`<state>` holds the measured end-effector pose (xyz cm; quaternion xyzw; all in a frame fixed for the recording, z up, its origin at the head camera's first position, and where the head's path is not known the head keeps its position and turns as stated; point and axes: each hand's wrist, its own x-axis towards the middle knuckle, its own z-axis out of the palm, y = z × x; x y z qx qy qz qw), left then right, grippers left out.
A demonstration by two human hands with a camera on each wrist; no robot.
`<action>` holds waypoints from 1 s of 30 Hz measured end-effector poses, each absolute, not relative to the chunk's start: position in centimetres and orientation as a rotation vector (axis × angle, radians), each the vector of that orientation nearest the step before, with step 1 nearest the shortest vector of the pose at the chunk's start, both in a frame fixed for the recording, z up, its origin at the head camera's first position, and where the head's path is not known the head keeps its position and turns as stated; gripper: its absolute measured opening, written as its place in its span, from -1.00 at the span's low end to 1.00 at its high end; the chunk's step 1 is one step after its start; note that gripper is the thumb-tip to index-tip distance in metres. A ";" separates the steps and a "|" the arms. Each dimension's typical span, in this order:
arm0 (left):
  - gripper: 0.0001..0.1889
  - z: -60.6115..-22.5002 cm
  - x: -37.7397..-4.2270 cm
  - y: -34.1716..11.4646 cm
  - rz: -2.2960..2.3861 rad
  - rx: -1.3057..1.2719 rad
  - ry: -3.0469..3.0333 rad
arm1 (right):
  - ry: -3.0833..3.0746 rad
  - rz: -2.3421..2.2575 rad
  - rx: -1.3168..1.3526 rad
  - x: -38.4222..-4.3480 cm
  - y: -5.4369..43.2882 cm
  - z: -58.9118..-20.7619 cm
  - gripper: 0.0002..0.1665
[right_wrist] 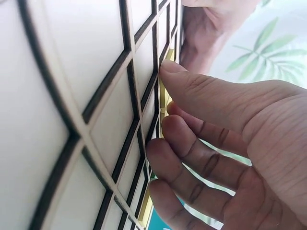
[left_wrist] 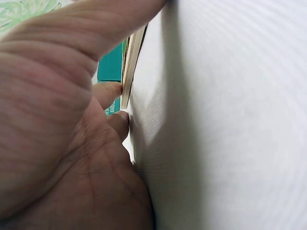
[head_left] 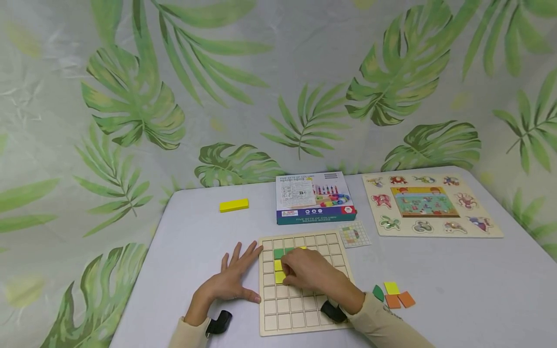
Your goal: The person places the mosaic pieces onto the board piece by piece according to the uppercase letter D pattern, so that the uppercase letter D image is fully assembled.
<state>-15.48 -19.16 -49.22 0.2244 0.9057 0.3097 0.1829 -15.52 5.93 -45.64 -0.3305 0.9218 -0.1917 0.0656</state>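
A wooden grid board [head_left: 290,321] lies on the table. Its cells hold green tiles [head_left: 278,253] and yellow tiles [head_left: 279,277]. My right hand [head_left: 311,270] is over the board, fingers loosely bent, with the thumb tip at a yellow tile [right_wrist: 162,93] and the other fingertips against the grid. It partly covers the tiles, including another yellow piece [head_left: 303,248] at the top. With fingers spread, my left hand [head_left: 230,278] rests on the table, its index fingertip and thumb at the board's left edge. A small printed pattern card [head_left: 355,234] lies by the upper right corner.
Loose yellow [head_left: 391,288], orange [head_left: 406,299] and green [head_left: 378,293] pieces lie right of the board, beside my right sleeve. Behind stand a toy box [head_left: 315,198] and a yellow block [head_left: 234,205]. A sea-animal puzzle board [head_left: 378,227] lies at the back right.
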 end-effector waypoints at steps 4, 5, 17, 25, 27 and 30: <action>0.33 -49.3 -15.5 -19.2 0.872 0.639 2.557 | 2.801 -0.565 -1.000 -15.7 6.0 -45.8 -0.65; 0.33 -49.3 -15.6 -19.2 0.869 0.639 2.560 | 2.805 -0.562 -1.004 -15.7 6.0 -45.9 -0.65; 0.27 -49.2 -15.5 -19.1 0.873 0.625 2.550 | 2.809 -0.581 -0.995 -15.9 6.4 -45.9 -0.69; 0.28 -49.2 -15.4 -19.1 0.883 0.619 2.541 | 2.776 -0.601 -0.938 -16.2 7.0 -45.4 -0.78; 0.28 -49.2 -15.4 -19.1 0.884 0.615 2.539 | 2.774 -0.618 -0.935 -16.3 7.2 -45.1 -0.79; 0.28 -49.2 -15.4 -19.1 0.885 0.607 2.544 | 2.781 -0.643 -0.945 -16.4 7.5 -44.9 -0.80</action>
